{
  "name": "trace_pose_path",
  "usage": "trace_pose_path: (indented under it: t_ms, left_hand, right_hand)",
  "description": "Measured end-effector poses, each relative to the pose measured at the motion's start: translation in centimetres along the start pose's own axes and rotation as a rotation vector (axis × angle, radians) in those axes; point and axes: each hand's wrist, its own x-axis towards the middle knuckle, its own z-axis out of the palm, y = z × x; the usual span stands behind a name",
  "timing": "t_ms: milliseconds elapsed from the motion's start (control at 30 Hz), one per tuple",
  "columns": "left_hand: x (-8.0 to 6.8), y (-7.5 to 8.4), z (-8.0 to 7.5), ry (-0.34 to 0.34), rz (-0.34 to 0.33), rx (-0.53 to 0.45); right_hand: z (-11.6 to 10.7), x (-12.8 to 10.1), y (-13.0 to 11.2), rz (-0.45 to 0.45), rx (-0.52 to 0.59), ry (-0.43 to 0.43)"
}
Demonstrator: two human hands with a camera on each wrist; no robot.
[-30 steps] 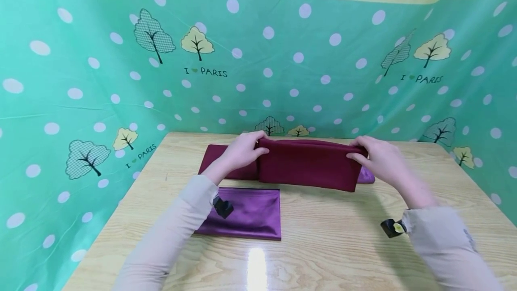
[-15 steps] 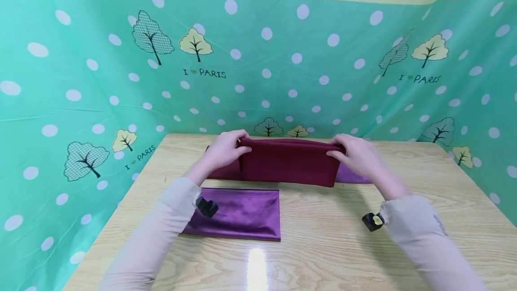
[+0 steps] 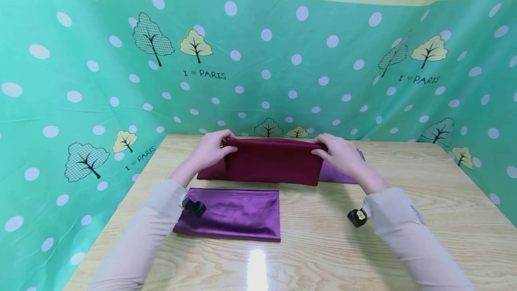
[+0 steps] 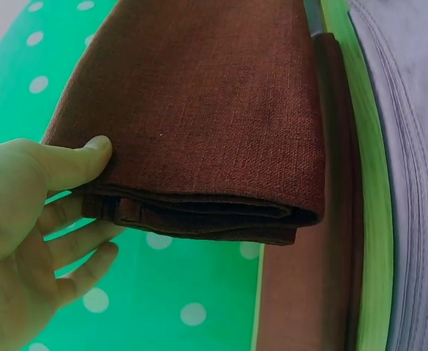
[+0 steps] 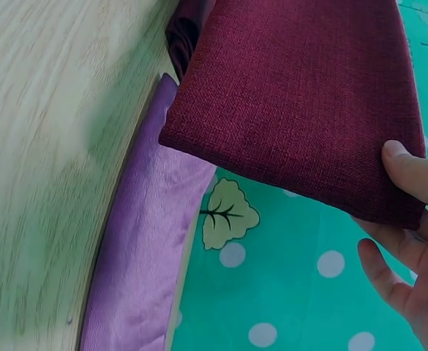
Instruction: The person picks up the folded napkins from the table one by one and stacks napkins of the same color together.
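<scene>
Head view, hands: the left hand (image 3: 211, 149) and right hand (image 3: 338, 152) each pinch an upper corner of the folded maroon cloth (image 3: 271, 160), thumbs toward the person, fingers behind.
Head view, cloth: it hangs between both hands at the far side of the tabletop (image 3: 323, 232), its lower edge just above or on the wood; I cannot tell which.
Head view, behind it: another maroon piece (image 3: 210, 173) lies flat at the left, and a lilac cloth (image 3: 337, 174) shows at the right, under the right hand.
Head view, nearer: a folded purple satin cloth (image 3: 238, 213) lies flat on the tabletop, partly under the left sleeve (image 3: 149, 232).
Head view, around: a green dotted backdrop (image 3: 81, 80) with trees stands on three sides.

Left wrist view, hand: the left hand (image 4: 23, 241) has its thumb on the maroon cloth's (image 4: 199, 124) face and its fingers curled under the layered edge.

Right wrist view, hand: the right hand (image 5: 411, 234) pinches the maroon cloth's (image 5: 301, 102) corner, thumb on top.
Right wrist view, below: the lilac cloth (image 5: 144, 256) lies along the tabletop (image 5: 38, 146) edge.
</scene>
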Motion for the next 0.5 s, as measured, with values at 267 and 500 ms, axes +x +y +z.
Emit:
trace_pose_path:
  t_ms: [267, 500]
  left_hand:
    - [-0.5, -1.0, -0.5, 0.008, -0.023, 0.011]
    - [-1.0, -1.8, -0.9, 0.015, -0.046, 0.010]
  right_hand:
    - [0.8, 1.0, -0.4, -0.025, 0.027, -0.010]
    - [1.6, 2.2, -0.8, -0.047, 0.030, -0.016]
